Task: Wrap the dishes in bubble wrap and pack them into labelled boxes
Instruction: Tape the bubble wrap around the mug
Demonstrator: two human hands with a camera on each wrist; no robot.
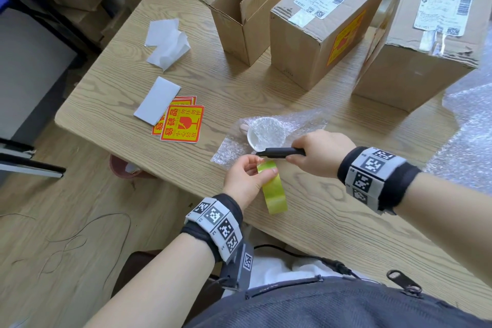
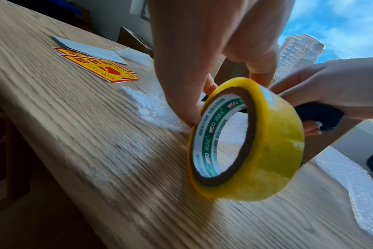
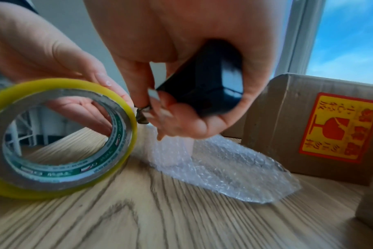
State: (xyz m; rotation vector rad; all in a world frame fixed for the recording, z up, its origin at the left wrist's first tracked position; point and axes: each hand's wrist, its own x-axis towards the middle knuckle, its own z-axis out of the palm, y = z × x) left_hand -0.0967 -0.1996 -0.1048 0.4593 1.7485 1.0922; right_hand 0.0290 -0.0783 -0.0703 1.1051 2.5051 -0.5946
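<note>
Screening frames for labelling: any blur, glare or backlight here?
Head view: mostly sharp, slight smear on the bubble wrap at right, glare on box tape. Left wrist view: table streaked with motion blur, bright window behind; tape roll readable. Right wrist view: right hand backlit, the black tool soft.

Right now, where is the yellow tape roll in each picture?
Head: tape roll below centre, on edge at the table's near edge, held by the left hand.
Left wrist: tape roll right of centre, large.
Right wrist: tape roll at the left.
Shared landmark: the bubble wrap lying just behind it.
</note>
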